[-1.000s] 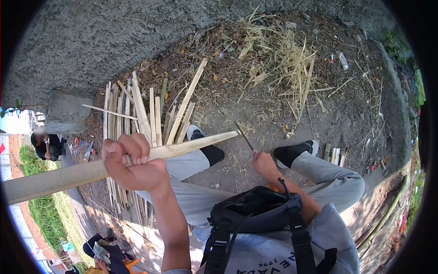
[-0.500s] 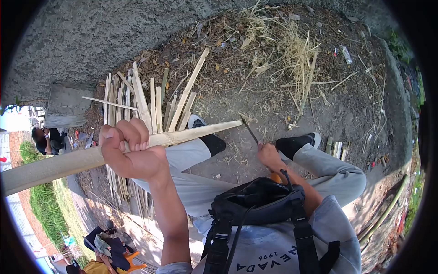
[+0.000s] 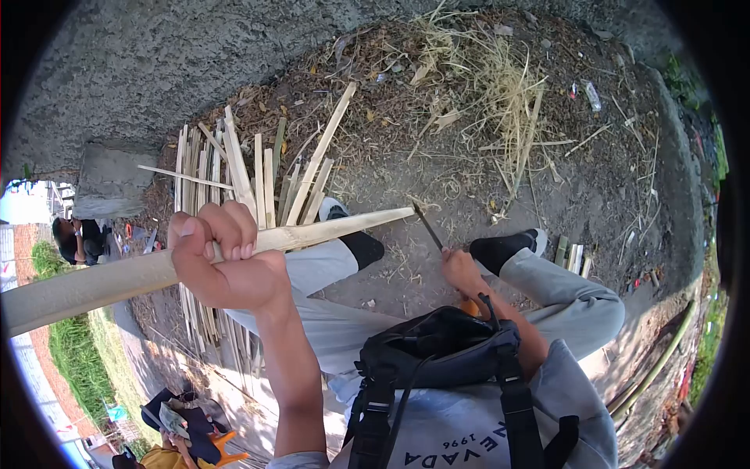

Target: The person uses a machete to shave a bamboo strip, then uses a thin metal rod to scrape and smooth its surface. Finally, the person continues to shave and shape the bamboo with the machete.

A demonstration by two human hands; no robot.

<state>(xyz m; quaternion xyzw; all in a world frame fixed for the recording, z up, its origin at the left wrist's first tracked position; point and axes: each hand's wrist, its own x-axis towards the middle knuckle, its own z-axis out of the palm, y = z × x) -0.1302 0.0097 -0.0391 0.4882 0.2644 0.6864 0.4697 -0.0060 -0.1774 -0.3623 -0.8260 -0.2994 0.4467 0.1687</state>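
Note:
A long pale bamboo pole runs from the left edge toward the middle, tapering to a narrow tip. My left hand is wrapped round it, fingers closed. Lower right of the tip, my right hand is closed on a knife, its dark blade pointing up and left. The blade's end is at the tip of the pole, beside a thin curled shaving; whether it touches cannot be told. The knife's handle is mostly hidden in my fist.
Split bamboo strips lie in a pile at the left, beyond my shoe. Dry shavings cover the ground ahead, near a concrete wall. A black bag hangs at my chest. Other people sit at lower left.
Almost nothing has moved. The pole and both hands stay in nearly the same place, with the blade still at the tip; the view has shifted slightly.

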